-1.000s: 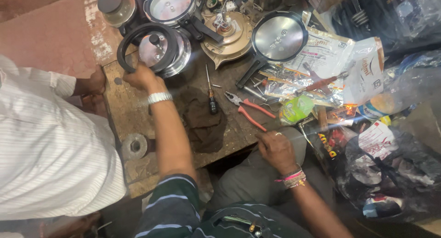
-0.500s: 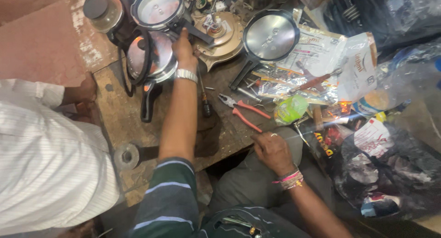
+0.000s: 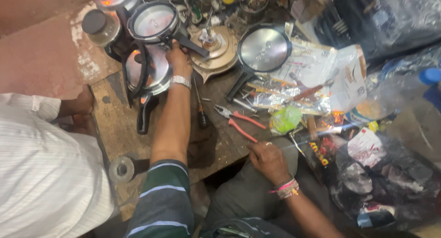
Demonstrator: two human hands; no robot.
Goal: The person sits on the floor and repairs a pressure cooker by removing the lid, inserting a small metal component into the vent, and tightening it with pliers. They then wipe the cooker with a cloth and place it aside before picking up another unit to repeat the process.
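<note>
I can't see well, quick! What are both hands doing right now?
Left hand: closed on the black handle of a pressure cooker lid.
Right hand: fingers curled at the workbench edge; whether it holds anything cannot be told.

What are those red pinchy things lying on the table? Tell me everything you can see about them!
Those are pliers, a metal gripping tool with red handles. The grey metal nose points up and to the left; the two handles spread apart toward the lower right. They lie flat on the worn wooden workbench, just right of a dark screwdriver and left of a green plastic wrapper. No hand touches them: the right hand rests at the bench edge just below them.
</note>
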